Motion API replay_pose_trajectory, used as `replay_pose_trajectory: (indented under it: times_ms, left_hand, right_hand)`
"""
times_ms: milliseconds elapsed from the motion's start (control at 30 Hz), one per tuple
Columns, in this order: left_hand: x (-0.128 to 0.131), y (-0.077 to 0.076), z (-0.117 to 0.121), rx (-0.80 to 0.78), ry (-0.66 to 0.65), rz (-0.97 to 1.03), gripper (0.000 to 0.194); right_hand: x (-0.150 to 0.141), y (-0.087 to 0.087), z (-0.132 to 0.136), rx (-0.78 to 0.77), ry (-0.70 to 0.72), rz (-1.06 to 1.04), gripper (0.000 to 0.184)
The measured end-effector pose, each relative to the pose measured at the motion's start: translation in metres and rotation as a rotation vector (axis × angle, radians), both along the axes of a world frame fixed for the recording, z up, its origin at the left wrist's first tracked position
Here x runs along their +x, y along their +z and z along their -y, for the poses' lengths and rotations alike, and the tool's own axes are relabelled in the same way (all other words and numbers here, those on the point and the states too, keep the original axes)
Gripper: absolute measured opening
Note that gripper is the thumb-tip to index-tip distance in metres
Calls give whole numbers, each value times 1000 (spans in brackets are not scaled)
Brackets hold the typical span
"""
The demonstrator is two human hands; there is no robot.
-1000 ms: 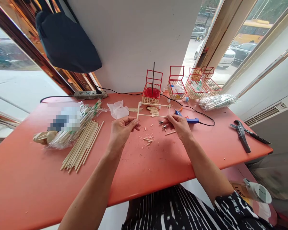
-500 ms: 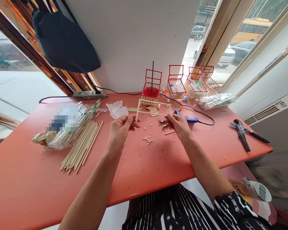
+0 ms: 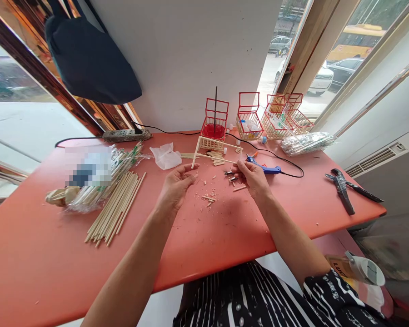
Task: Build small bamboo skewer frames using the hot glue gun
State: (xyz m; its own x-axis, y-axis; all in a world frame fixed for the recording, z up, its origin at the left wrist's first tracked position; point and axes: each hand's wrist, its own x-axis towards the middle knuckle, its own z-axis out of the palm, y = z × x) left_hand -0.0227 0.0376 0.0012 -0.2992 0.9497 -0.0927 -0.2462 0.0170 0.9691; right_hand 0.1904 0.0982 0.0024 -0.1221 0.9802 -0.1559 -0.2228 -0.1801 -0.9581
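Note:
A small frame of pale wooden sticks is held up over the middle of the table. My right hand pinches its right end between thumb and fingers. At the frame's left end, my left hand has thumb and forefinger apart, the fingertip close to or touching the lower tip of the short upright stick. Below the frame, short cut stick pieces and crumbs of wood lie scattered. Beside my right hand are a blue-handled tool with a cord and the metal jaws of a cutter, partly hidden.
Long wooden sticks lie on the left beside plastic-wrapped bundles. Red-and-wood stick baskets stand along the back, one holding a red bowl. Black-handled shears rest at the right edge. A power strip sits back left.
My left thumb and forefinger have parted and drawn slightly back from the stick frame. The frame's left end has tilted a little higher. My right hand keeps its pinch.

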Motion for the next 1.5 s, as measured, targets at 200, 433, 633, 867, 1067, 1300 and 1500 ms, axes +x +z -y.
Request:
replay_pose_trajectory:
  times_ms: [200,433,633,867,1067,1300,1500]
  left_hand:
    - [14,-10,0,-34,-20,185,39]
    - [18,-10,1,-2,-42,185,40]
    - [18,-7,3,-4,-110,226,47]
    - [18,-4,5,6,-74,253,53]
    - [10,-7,1,39,58,241,38]
    - [-3,7,3,128,289,-65,26]
    - [-3,5,1,125,301,-209,26]
  right_hand:
    - [-5,-6,3,18,34,-41,45]
    - [-7,-7,6,38,34,-43,46]
    - [-4,-6,3,20,21,-114,46]
    - [-5,-3,4,-21,4,-164,44]
    - [-6,-1,6,-35,13,-144,44]
    - [-5,-5,4,41,8,-59,46]
    - [-8,-7,6,62,8,-47,51]
